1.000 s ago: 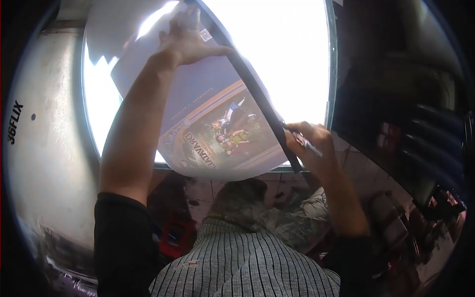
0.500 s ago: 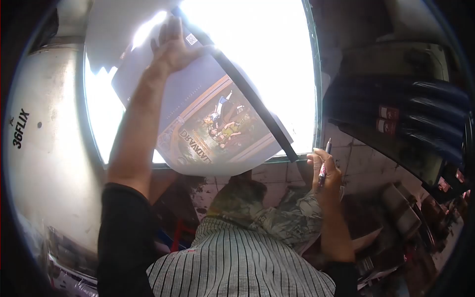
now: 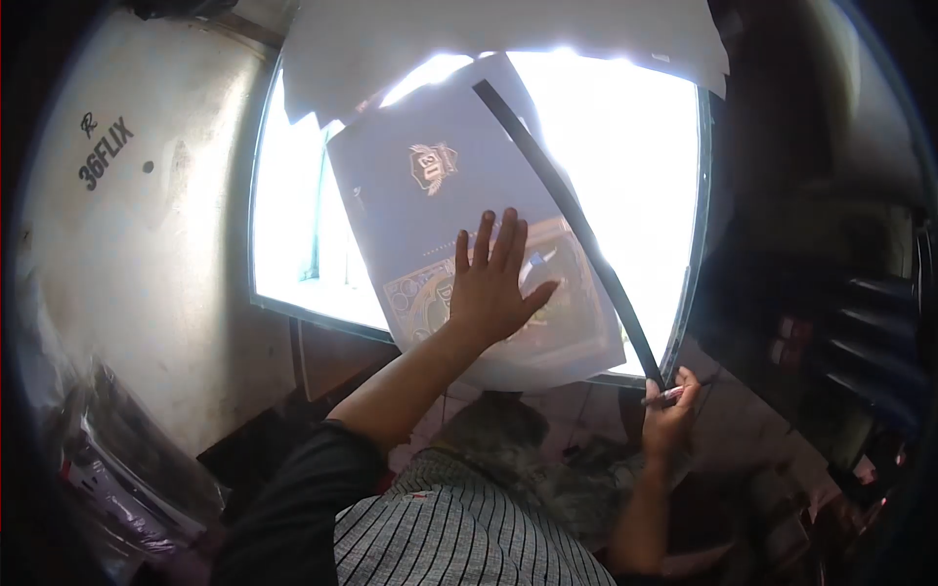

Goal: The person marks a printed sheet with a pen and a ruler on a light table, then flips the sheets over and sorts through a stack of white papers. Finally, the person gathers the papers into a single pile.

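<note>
A large printed sheet (image 3: pixel 391 210) with an emblem and a picture panel lies tilted on the brightly lit glass surface (image 3: pixel 625 127). My left hand (image 3: pixel 493 283) rests flat on the sheet with fingers spread, partly covering the picture. A long black strip (image 3: pixel 567 200) runs diagonally along the sheet's right edge. Near the strip's lower end, my right hand (image 3: pixel 669 415) has its fingers closed round a pen (image 3: pixel 668 395). Whether it also grips the strip cannot be made out.
A pale panel marked "36FLIX" (image 3: pixel 147 195) stands at the left, with plastic-wrapped material (image 3: pixel 137 469) below it. Large white sheeting (image 3: pixel 391 39) hangs over the surface's far edge. Dark blue rolled items (image 3: pixel 879 332) lie at the right.
My left hand has moved down from the sheet's top to its picture area. My right hand has come to the strip's lower end, the pen now lying sideways. The camera view has shifted.
</note>
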The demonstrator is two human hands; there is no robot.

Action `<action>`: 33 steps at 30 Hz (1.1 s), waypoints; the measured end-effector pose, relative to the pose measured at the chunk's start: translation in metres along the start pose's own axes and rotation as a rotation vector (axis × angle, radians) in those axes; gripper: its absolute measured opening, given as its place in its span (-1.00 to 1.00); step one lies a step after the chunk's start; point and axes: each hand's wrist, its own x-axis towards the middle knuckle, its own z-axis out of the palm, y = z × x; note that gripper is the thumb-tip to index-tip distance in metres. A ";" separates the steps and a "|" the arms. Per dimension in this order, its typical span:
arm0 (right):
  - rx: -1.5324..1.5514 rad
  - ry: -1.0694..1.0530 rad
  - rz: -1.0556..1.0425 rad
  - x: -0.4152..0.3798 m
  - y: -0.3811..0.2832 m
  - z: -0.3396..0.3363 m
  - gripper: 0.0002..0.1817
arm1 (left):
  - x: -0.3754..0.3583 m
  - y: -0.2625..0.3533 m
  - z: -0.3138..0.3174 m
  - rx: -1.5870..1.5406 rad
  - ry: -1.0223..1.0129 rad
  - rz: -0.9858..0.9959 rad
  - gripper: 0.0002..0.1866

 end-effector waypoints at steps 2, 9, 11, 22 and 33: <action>0.098 -0.185 0.131 0.006 0.001 -0.004 -0.42 | -0.012 -0.008 0.000 -0.006 -0.060 0.101 -0.02; 0.113 -0.318 0.106 0.013 0.017 -0.014 -0.54 | -0.022 -0.026 -0.004 -0.056 -0.198 0.512 -0.14; 0.203 -0.238 0.134 0.008 0.028 -0.008 -0.54 | -0.004 -0.033 -0.011 -0.012 -0.194 0.632 -0.15; -0.067 -0.068 0.082 0.021 -0.001 -0.012 -0.60 | -0.031 -0.058 -0.013 -0.090 0.022 0.054 -0.08; -0.037 -0.157 -0.182 0.034 -0.025 -0.024 -0.56 | 0.014 -0.109 -0.024 -0.001 0.012 0.115 -0.12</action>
